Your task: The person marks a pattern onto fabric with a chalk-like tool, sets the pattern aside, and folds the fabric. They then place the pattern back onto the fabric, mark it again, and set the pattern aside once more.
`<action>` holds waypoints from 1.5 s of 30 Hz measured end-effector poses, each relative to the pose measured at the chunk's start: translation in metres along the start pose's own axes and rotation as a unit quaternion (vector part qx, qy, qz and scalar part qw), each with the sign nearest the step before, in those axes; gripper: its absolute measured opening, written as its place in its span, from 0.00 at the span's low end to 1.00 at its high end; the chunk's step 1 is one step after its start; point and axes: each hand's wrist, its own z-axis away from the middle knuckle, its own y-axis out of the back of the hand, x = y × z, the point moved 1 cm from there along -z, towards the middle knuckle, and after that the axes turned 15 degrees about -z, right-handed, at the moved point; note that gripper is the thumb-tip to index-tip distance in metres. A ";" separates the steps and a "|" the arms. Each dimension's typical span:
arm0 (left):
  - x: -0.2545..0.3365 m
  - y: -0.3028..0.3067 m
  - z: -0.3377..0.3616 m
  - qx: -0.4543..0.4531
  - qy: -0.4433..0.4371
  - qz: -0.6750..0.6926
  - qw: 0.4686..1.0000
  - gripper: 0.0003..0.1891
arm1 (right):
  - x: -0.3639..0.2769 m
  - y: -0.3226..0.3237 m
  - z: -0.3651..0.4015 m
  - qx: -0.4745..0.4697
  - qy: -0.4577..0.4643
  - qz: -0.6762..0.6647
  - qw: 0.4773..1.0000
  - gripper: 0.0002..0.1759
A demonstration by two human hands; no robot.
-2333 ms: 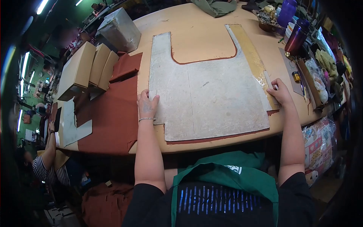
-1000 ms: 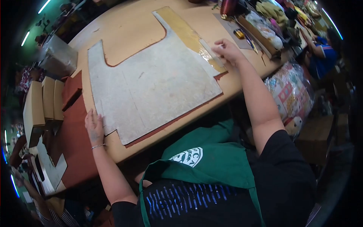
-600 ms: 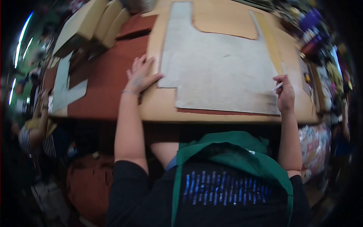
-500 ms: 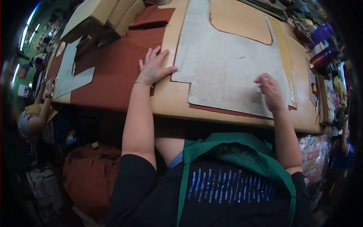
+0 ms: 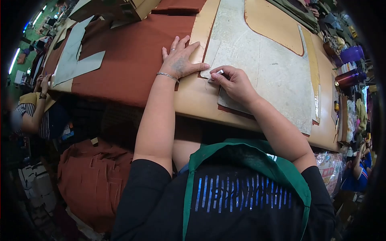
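Observation:
My left hand [image 5: 179, 62] lies with fingers spread, on the tan table surface and the edge of the reddish-brown fabric [image 5: 132, 60]. Its thumb touches the left corner of a large grey pattern piece [image 5: 269, 68]. Pinched in my right hand [image 5: 235, 84] is a small white marking piece [image 5: 220, 72], its lower end at the pattern's notched left edge, close to my left thumb. Brown fabric shows under the pattern along its lower edge.
A cardboard box [image 5: 110, 10] and a smaller pale pattern [image 5: 78, 60] lie at the left. Beyond is another person's hand [image 5: 43, 82]. Purple containers [image 5: 351, 77] stand at the right edge, near folded olive cloth [image 5: 295, 14]. Brown cloth [image 5: 94, 180] is piled below the table.
My right hand has moved left across the pattern to its notched corner, near my left thumb. The white piece now shows in its fingers. The camera view has shifted a little.

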 end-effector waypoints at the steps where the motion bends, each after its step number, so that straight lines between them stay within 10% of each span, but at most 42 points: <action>1: -0.001 -0.001 0.000 0.001 0.000 0.000 1.000 0.44 | -0.001 -0.002 0.001 0.001 0.006 0.003 1.000 0.11; 12: 0.010 0.004 0.011 -0.014 0.013 0.001 1.000 0.43 | -0.004 0.030 0.014 0.078 -0.018 0.007 0.997 0.14; 19: 0.086 0.001 0.080 0.083 -0.132 -0.048 0.987 0.27 | 0.004 0.060 -0.009 0.123 -0.071 -0.100 0.985 0.10; 38: 0.087 0.004 0.102 0.072 -0.054 -0.035 0.995 0.28 | -0.004 0.008 -0.067 -0.105 -0.124 -0.030 0.986 0.11; 41: 0.087 0.004 0.100 0.077 -0.053 -0.019 0.995 0.28 | 0.007 0.005 -0.071 -0.109 0.043 0.126 0.985 0.12; 45: 0.089 0.005 0.098 0.084 -0.048 -0.025 0.995 0.27 | 0.000 0.001 -0.069 -0.105 0.026 0.183 0.977 0.12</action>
